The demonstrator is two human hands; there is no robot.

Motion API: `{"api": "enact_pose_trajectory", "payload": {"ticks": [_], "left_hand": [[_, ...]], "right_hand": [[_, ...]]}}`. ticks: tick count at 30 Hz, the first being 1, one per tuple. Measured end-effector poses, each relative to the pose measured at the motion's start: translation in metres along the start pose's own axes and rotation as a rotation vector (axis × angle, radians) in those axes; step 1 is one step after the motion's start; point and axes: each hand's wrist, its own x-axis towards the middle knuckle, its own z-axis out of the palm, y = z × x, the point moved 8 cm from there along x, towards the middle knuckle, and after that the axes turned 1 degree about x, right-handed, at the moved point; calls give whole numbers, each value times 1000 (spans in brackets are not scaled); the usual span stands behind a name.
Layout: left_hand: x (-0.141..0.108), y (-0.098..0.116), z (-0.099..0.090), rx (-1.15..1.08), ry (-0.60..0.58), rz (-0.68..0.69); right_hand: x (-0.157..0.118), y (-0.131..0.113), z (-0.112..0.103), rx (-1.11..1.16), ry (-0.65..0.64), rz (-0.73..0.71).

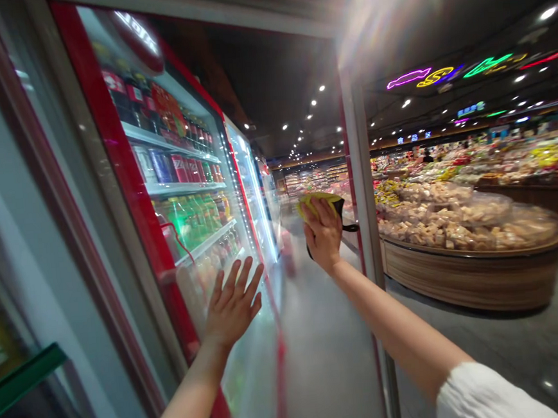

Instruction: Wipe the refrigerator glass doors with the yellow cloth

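A framed glass door (318, 341) stands open across the middle of the view, with the aisle showing through it. My right hand (324, 234) holds a yellow and black cloth (339, 205) flat on the glass, near the door's right-hand frame (363, 164). A dark loop sticks out from the cloth's right side. Lower and to the left, my left hand (233, 303) is raised with its fingers spread, palm toward the pane. It holds nothing, and whether it touches the glass I cannot tell.
Red-framed drinks coolers (171, 307) with bottles and cans line the left. A round wood-sided display (472, 277) heaped with packaged food stands at the right. A green shelf edge (26, 374) juts in at the lower left. Grey floor (446, 363) runs between.
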Motion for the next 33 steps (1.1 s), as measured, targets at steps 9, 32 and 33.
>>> {"api": "enact_pose_trajectory", "payload": {"ticks": [9,32,33], "left_hand": [[-4,2,-2,24,-19,4],[-81,-40,-50,-48,-207,-134],[-87,-39,-52,-40,-227,-148]], "right_hand": [[-54,-17,-10,70,-102,-264],[-56,-126,29,78,-81,-29],[-66,-135,31,91,-130,-84]]}}
